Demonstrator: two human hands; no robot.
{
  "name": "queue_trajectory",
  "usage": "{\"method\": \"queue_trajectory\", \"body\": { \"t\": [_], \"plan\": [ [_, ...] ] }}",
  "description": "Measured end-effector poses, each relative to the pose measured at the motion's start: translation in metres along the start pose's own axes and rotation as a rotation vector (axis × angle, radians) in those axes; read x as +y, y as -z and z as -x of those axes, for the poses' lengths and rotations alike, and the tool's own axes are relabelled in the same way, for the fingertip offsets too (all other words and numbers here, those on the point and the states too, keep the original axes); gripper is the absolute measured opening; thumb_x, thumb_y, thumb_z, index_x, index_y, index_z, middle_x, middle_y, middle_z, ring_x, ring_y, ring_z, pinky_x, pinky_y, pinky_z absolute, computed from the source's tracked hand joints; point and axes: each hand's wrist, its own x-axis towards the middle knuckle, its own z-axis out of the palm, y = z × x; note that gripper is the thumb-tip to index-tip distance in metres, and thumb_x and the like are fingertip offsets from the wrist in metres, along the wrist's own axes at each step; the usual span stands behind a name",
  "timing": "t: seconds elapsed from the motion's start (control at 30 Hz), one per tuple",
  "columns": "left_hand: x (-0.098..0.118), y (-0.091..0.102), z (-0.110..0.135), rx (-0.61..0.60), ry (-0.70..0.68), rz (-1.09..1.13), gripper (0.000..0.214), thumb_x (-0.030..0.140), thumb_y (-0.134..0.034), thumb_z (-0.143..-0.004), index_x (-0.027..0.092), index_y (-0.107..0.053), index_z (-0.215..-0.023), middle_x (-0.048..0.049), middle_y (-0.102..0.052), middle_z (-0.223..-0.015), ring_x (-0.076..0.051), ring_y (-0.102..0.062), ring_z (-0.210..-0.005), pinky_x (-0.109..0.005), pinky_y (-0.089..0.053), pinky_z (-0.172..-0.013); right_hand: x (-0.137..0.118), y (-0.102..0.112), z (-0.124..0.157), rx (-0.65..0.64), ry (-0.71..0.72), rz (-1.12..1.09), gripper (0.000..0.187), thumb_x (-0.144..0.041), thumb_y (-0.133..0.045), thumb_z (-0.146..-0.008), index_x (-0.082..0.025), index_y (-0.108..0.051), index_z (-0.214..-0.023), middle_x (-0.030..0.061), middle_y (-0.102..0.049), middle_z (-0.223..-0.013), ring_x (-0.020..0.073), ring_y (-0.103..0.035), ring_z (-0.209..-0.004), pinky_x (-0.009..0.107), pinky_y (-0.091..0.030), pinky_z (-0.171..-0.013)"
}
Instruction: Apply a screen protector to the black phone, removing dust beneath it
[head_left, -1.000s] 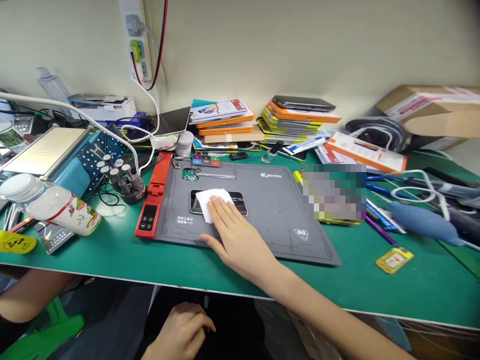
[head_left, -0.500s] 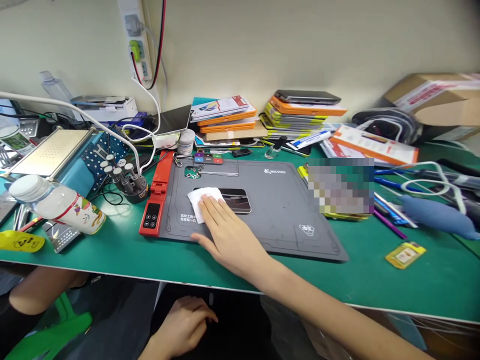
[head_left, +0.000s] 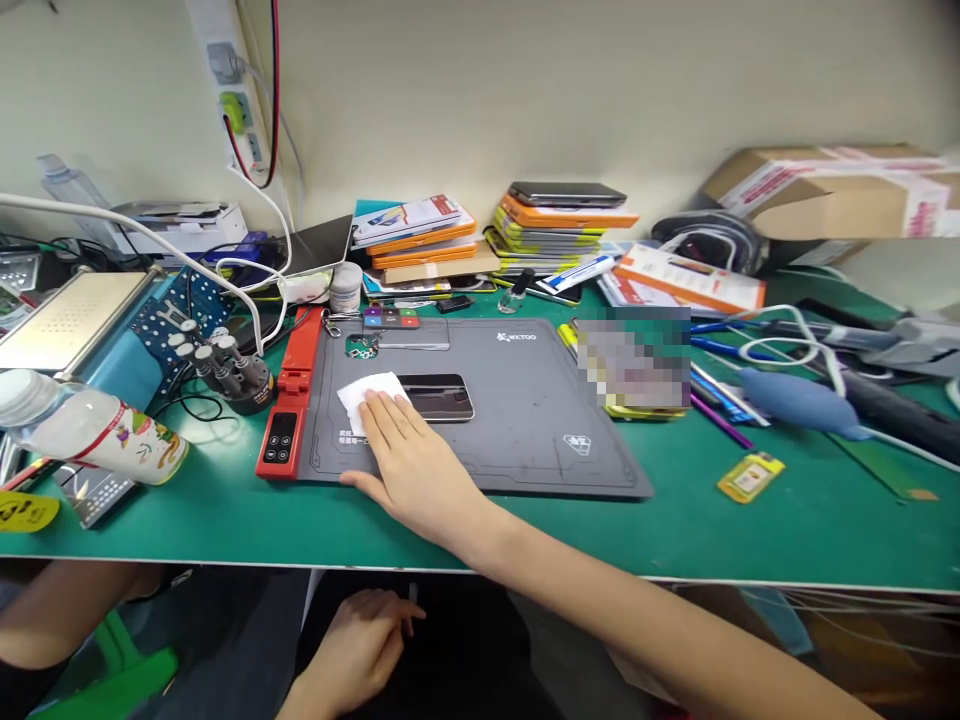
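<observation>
Grey mat (head_left: 525, 420): small white wipe (head_left: 355, 394), lying flat.

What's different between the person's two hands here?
The right hand lies flat on the mat, fingers pressing a white cloth at the phone; the left hand rests below the table edge, touching nothing on it. Right arm reaches out; left is tucked in. Both are bare.

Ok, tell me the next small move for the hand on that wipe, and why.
Probably slide the right hand with the white wipe rightward along the phone: the wipe sits at its left end, and most of the dark glass lies uncovered.
</observation>
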Motion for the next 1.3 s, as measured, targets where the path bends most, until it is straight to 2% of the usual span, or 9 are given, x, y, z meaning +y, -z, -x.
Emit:
{"method": "queue_trajectory", "body": {
  "t": [0.3,0.47,0.63,0.7,0.87,0.97,1.1,1.2,1.3],
  "plan": [
    [0.008,-0.004,-0.004,-0.083,0.037,0.015,0.044,0.011,-0.041,-0.099,0.030,-0.056,-0.136,-0.0011,-0.073,-0.105,-0.019,-0.070,-0.099,-0.033,-0.054,-0.094,0.016,0.006,-0.033,-0.043,-0.043,-0.012,0.087,-0.064,-0.036,-0.106,0.006,-0.038,-0.158,0.0285,-0.037,-0.166,0.0345,-0.033,-0.158,0.049,-0.022,-0.134],
    [0.008,-0.008,-0.003,-0.081,0.050,0.021,0.042,0.013,-0.040,-0.101,0.030,-0.056,-0.136,-0.0006,-0.073,-0.103,-0.018,-0.070,-0.098,-0.033,-0.055,-0.094,0.014,0.007,0.002,-0.011,-0.027,0.011,0.092,-0.067,-0.034,-0.105,0.008,-0.038,-0.158,0.0297,-0.031,-0.167,0.0361,-0.030,-0.159,0.049,-0.023,-0.134],
    [0.011,-0.007,-0.006,-0.108,0.032,0.002,0.040,0.015,-0.041,-0.102,0.028,-0.058,-0.135,-0.0022,-0.076,-0.108,-0.019,-0.071,-0.102,-0.033,-0.055,-0.098,0.061,0.014,0.018,-0.036,-0.075,-0.035,0.085,-0.065,-0.026,-0.108,0.000,-0.038,-0.161,0.0251,-0.037,-0.167,0.0336,-0.031,-0.159,0.054,-0.026,-0.132],
    [0.015,-0.004,-0.009,-0.126,0.034,0.004,0.040,0.016,-0.042,-0.101,0.028,-0.059,-0.135,-0.0023,-0.076,-0.111,-0.019,-0.072,-0.104,-0.034,-0.055,-0.100,0.072,0.013,0.027,-0.026,-0.070,-0.075,0.079,-0.063,-0.027,-0.109,-0.008,-0.030,-0.166,0.0203,-0.036,-0.169,0.0305,-0.031,-0.159,0.054,-0.027,-0.132],
    [0.029,0.009,-0.018,-0.105,0.055,0.114,0.039,0.015,-0.043,-0.100,0.029,-0.064,-0.130,-0.0001,-0.077,-0.106,-0.018,-0.073,-0.104,-0.031,-0.053,-0.101,0.070,0.009,0.060,0.025,-0.086,-0.052,0.082,-0.062,-0.036,-0.107,-0.013,-0.015,-0.170,0.0176,-0.024,-0.174,0.0310,-0.024,-0.162,0.054,-0.028,-0.132],
    [0.038,0.023,-0.027,-0.125,0.064,0.185,0.037,0.015,-0.043,-0.101,0.028,-0.070,-0.123,0.0014,-0.078,-0.106,-0.016,-0.073,-0.104,-0.027,-0.053,-0.100,0.080,0.011,0.054,-0.016,-0.085,-0.067,0.079,-0.061,-0.031,-0.109,-0.011,-0.024,-0.169,0.0183,-0.028,-0.172,0.0293,-0.026,-0.161,0.053,-0.027,-0.133],
    [0.057,0.056,-0.041,-0.287,0.101,0.243,0.034,0.019,-0.046,-0.104,0.031,-0.070,-0.125,0.0034,-0.079,-0.110,-0.015,-0.073,-0.109,-0.026,-0.052,-0.103,0.094,0.011,0.038,-0.030,-0.133,-0.085,0.081,-0.064,-0.027,-0.108,-0.007,-0.032,-0.165,0.0219,-0.031,-0.170,0.0309,-0.029,-0.160,0.055,-0.027,-0.132],
    [0.082,0.091,-0.046,-0.460,-0.063,0.273,0.034,0.020,-0.056,-0.099,0.029,-0.070,-0.129,0.0001,-0.080,-0.112,-0.018,-0.075,-0.106,-0.027,-0.054,-0.097,0.086,0.006,0.050,0.048,-0.174,-0.072,0.077,-0.059,-0.028,-0.109,-0.009,-0.026,-0.168,0.0205,-0.031,-0.171,0.0315,-0.028,-0.160,0.055,-0.031,-0.131],
    [0.114,0.138,-0.054,-0.478,-0.240,0.271,0.028,0.025,-0.055,-0.103,0.025,-0.073,-0.125,-0.0025,-0.081,-0.113,-0.018,-0.076,-0.102,-0.026,-0.055,-0.095,0.075,0.002,0.068,0.110,-0.150,-0.042,0.072,-0.051,-0.032,-0.111,-0.010,-0.021,-0.169,0.0189,-0.028,-0.172,0.0310,-0.026,-0.161,0.054,-0.032,-0.131]
  ]
}}
